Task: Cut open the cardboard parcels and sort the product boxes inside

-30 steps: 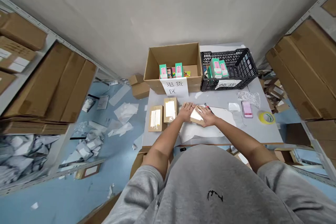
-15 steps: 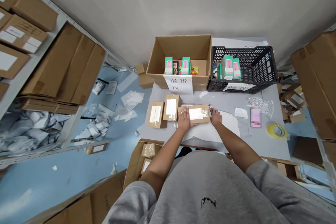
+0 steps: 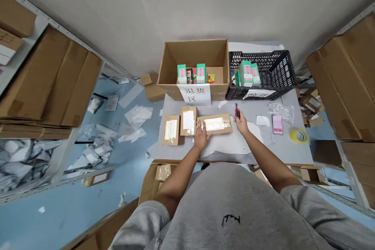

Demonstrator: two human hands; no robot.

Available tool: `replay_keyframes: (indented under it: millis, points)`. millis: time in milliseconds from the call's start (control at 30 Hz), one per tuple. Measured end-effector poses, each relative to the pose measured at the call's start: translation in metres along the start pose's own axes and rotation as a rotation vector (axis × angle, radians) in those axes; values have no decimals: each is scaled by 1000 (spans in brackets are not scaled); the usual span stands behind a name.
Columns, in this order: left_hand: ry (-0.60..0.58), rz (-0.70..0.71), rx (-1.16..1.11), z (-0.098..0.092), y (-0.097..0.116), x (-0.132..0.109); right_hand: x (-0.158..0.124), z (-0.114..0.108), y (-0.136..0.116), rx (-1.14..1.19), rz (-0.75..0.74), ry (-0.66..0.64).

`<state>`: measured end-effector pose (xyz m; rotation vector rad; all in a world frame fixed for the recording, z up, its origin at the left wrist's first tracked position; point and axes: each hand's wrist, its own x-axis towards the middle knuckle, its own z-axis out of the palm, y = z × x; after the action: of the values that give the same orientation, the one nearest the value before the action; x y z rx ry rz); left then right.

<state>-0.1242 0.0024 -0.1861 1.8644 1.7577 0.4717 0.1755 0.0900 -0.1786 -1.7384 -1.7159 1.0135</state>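
Note:
My right hand (image 3: 241,123) grips a small red-and-black utility knife (image 3: 237,111), its tip pointing up and away from me. My left hand (image 3: 201,136) rests against the near left corner of a flat kraft cardboard parcel (image 3: 215,124), which has a taped white label. The parcel lies on a sheet of white wrapping paper (image 3: 225,146). Just left of it stand two more taped kraft parcels (image 3: 188,121) (image 3: 171,129), the nearer one almost touching my left fingers.
An open cardboard box (image 3: 193,52) and a black plastic crate (image 3: 260,82) hold green-and-pink retail boxes behind a grey table (image 3: 175,152). Bubble wrap (image 3: 281,111) and a yellow tape roll (image 3: 299,136) lie right. Shelves of flat cartons flank the table; scrap litters the floor.
My right hand has come off the parcel and now holds the red knife, which was lying on the table. My left hand has slid to the parcel's near left corner.

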Motion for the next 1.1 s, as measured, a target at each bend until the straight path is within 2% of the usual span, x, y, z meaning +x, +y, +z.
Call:
replay_keyframes:
  millis: [67, 167, 333, 500, 633, 800, 933, 1033, 1100]
  points:
    - [19, -16, -93, -2, 0, 5, -10, 0, -19, 73, -39, -124]
    - [75, -66, -236, -6, -3, 8, -19, 8, -46, -48, -98, -340]
    - [149, -212, -370, -7, -6, 6, -14, 26, -79, -339, -307, -498]
    - [88, -249, -264, -10, -2, 4, -5, 31, -104, -597, -378, -649]
    - [40, -242, -114, -16, 3, 4, -1, 31, -120, -749, -384, -684]
    - [-28, -259, 49, -29, 6, 13, 0, 37, -130, -807, -377, -671]
    - [-100, -86, 208, -46, -1, 25, 2, 41, -131, -822, -350, -661]
    - [-121, 60, 190, -53, -9, 33, 5, 42, -131, -811, -342, -661]
    - [-131, 91, 166, -55, -13, 36, 6, 44, -133, -794, -333, -655]
